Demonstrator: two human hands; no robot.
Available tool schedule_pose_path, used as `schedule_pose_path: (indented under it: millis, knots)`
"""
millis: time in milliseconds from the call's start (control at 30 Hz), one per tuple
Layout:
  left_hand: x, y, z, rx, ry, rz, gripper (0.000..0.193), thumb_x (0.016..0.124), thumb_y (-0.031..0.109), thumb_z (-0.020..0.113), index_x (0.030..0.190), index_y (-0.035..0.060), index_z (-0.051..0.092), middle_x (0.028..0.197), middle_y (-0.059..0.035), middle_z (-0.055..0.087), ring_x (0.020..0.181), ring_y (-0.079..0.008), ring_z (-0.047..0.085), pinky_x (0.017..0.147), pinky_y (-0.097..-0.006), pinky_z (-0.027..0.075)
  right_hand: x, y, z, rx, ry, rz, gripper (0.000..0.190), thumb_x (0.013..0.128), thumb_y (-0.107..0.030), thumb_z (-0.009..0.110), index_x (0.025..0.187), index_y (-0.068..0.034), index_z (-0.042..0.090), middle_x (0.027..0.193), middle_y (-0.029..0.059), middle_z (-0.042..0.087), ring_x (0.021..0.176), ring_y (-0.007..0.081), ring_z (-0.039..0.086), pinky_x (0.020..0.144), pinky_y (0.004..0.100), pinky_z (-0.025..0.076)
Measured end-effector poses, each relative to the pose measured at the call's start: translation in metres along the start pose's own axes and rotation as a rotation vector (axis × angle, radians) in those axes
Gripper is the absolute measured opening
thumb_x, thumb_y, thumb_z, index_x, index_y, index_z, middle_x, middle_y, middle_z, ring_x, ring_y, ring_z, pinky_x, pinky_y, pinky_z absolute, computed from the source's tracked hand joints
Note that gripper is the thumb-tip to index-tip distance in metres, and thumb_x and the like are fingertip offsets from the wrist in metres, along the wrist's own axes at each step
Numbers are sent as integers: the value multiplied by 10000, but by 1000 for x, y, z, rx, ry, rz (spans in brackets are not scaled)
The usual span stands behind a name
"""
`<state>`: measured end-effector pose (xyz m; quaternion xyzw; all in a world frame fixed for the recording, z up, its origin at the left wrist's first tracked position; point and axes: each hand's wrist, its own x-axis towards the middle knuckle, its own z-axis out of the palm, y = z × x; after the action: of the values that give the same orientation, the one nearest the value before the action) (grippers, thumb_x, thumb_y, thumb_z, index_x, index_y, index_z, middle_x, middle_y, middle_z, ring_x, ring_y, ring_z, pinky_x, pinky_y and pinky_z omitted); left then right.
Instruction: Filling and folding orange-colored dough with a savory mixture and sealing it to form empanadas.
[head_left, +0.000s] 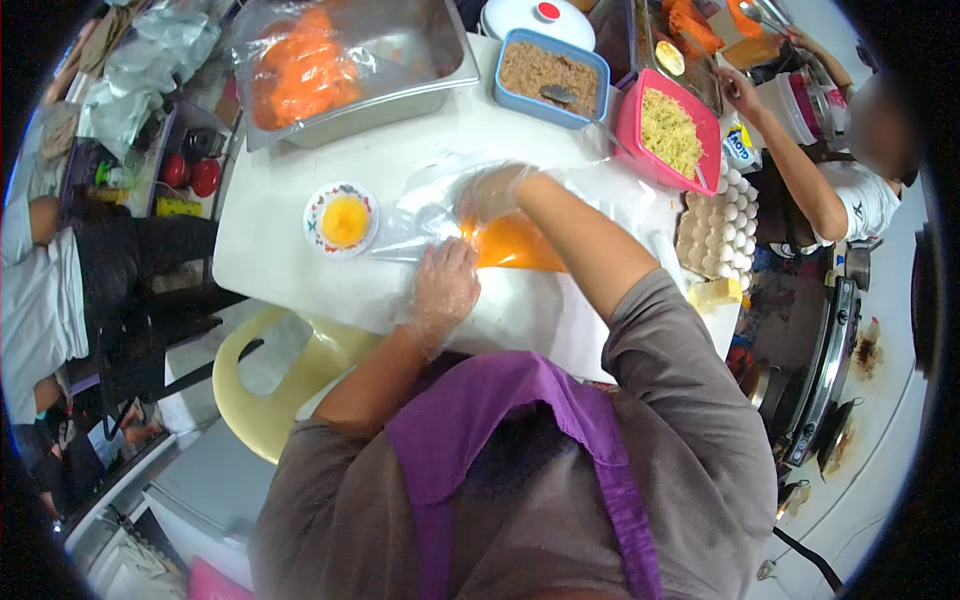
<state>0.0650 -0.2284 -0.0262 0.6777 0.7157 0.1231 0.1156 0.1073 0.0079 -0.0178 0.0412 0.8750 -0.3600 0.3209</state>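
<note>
On the white table (300, 277) before me lies a flat orange sheet (517, 246), with clear plastic film (409, 225) around it. My left hand (448, 281), in a clear plastic glove, rests with its fingers at the sheet's left end. Reaching over from the right, my right hand (491, 193) is gloved too and slightly blurred; it is at the sheet's upper left edge, and its fingers are hidden by film and glare. A patterned small plate (311, 234) with a yellow, egg-like content (345, 221) stands left of the film.
A steel pan (382, 105) holds orange pieces under plastic. Behind are a blue tub (551, 112) of brown filling with a spoon and a pink tub (637, 135) of pale shreds. Egg trays (697, 236) stand right, near a co-worker's arm (795, 165). A yellow chair (259, 405) stands lower left.
</note>
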Motion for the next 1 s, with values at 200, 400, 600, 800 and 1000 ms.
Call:
schedule_pose_path:
  millis: [200,400,600,800,1000]
  knots:
    - [-15,-16,4,8,19,-38,463,852,232,556,1273,40,535,1298,-118,528,1273,-275,452,1074,-504,315,-46,-33,-29,-214,226,358,239,749,-238,702,975,-163,723,958,95,705,889,278,665,795,382,515]
    - [-9,-4,5,-17,111,35,474,843,212,557,1286,46,532,1316,-129,529,1273,-286,460,1079,-506,308,-92,-46,-18,-121,461,470,229,777,-280,688,957,-141,718,1018,89,691,975,270,644,849,370,492]
    - [-12,-5,-20,-251,304,25,476,748,119,633,1220,81,584,1282,-129,534,1273,-310,447,1054,-494,329,-117,-74,-12,-79,500,464,259,775,-276,695,978,-116,714,997,124,680,964,299,634,851,389,489]
    - [37,-5,-77,19,435,-39,473,744,162,657,1210,159,580,1255,-93,537,1212,-298,485,1039,-521,326,-166,-60,3,-232,364,727,217,772,-272,691,943,-142,718,905,104,690,889,303,652,790,397,515]
    - [53,-6,-106,31,100,33,428,748,152,670,1174,163,625,1166,-91,622,1156,-246,545,1010,-494,358,-208,-89,21,-401,598,527,154,774,-226,641,863,-116,702,871,107,696,822,290,673,706,414,533]
